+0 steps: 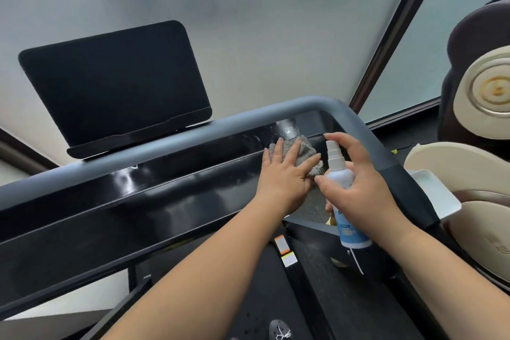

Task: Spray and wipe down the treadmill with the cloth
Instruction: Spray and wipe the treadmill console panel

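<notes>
Here, at the far left, the dark screen [113, 83] stands up behind the treadmill's [82, 212] glossy black console, with the grey rail curving across above it. Your left hand [287, 174] lies flat with fingers [278, 149] spread, pressing the grey cloth [305, 152] onto the console near its right end. Just right of it, your right hand [361, 182] grips the spray bottle [345, 190] upright, fingers wrapped around it, forefinger up by the nozzle.

Left hand [285, 174]: flat, fingers spread, palm pressed down. Right hand [361, 185]: curled in a grip, index finger raised and extended forward. Both forearms bare, extended forward.
</notes>
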Available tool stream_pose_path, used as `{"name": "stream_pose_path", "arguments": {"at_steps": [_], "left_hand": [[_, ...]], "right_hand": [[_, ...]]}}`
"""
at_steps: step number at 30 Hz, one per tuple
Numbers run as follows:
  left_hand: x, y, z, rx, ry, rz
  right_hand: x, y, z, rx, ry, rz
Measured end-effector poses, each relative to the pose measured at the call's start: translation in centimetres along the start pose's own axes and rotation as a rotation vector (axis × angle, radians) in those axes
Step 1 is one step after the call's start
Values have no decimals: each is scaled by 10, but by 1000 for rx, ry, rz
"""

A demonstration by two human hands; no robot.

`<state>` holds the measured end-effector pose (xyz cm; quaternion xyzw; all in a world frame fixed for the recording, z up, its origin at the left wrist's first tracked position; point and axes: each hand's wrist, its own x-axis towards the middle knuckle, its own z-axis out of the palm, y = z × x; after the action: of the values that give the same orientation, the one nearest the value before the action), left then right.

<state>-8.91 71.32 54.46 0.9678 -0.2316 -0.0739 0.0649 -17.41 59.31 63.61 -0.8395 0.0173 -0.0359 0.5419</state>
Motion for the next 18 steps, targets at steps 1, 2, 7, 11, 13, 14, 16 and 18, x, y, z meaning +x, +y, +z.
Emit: {"name": "stream_pose_path", "arguments": {"at_steps": [1,2,7,11,13,14,16,18], "left_hand": [[-7,-6,1,-17,17,-24],[-16,-14,1,-31,33,-48],[-73,-68,2,-40,102,-183],[-130,-116,3,-49,118,-344],[-160,-141,4,-47,122,-420],[-176,-153,4,-44,125,-461],[-207,-178,4,-33,128,-552],[-239,-204,5,-20,141,-652]], "right_hand": [[0,-2,3,0,-4,-5],[0,-4,6,3,-12,-11],[0,-14,30,19,-64,-20],[-3,-24,52,41,-101,-43],[-5,-30,62,55,-122,-53],[-6,-33,67,67,-132,-56],[-8,-38,75,89,-145,-66],[-10,-42,83,105,-156,-76]]}}
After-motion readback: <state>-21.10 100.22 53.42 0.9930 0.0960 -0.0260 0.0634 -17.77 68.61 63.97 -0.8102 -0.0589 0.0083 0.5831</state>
